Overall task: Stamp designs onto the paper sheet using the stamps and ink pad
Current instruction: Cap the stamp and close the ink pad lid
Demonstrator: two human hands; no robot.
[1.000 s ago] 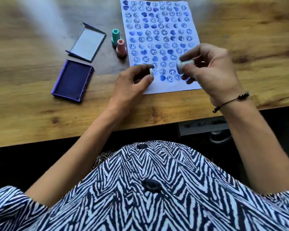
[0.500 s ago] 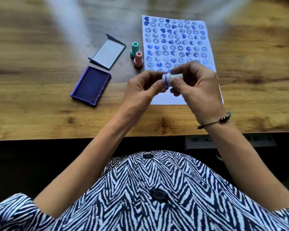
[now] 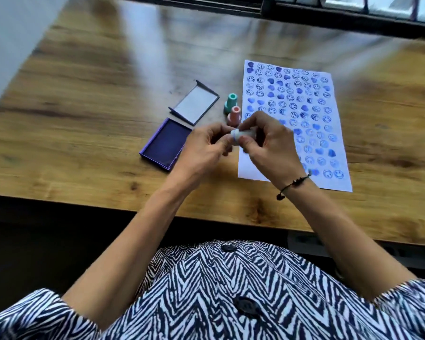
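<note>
A white paper sheet (image 3: 304,99) covered with several blue smiley and heart prints lies on the wooden table (image 3: 84,119). Both hands meet above its lower left corner. My right hand (image 3: 268,143) grips a small white stamp (image 3: 243,134) lying sideways, and my left hand (image 3: 204,148) pinches its left end, where a blue ring shows. The open purple ink pad (image 3: 163,143) sits just left of my left hand, its lid (image 3: 194,103) behind it. A teal stamp (image 3: 230,102) and a pink stamp (image 3: 233,116) stand between lid and paper.
The table's near edge (image 3: 133,207) runs just below my forearms. A dark window frame (image 3: 329,18) borders the far side. A black bracelet (image 3: 292,185) circles my right wrist. Bare wood stretches to the left and right.
A second ago my hands were apart, the left pinching a small cap and the right holding the stamp. They came together at the stamp. The view has tilted up and shifted.
</note>
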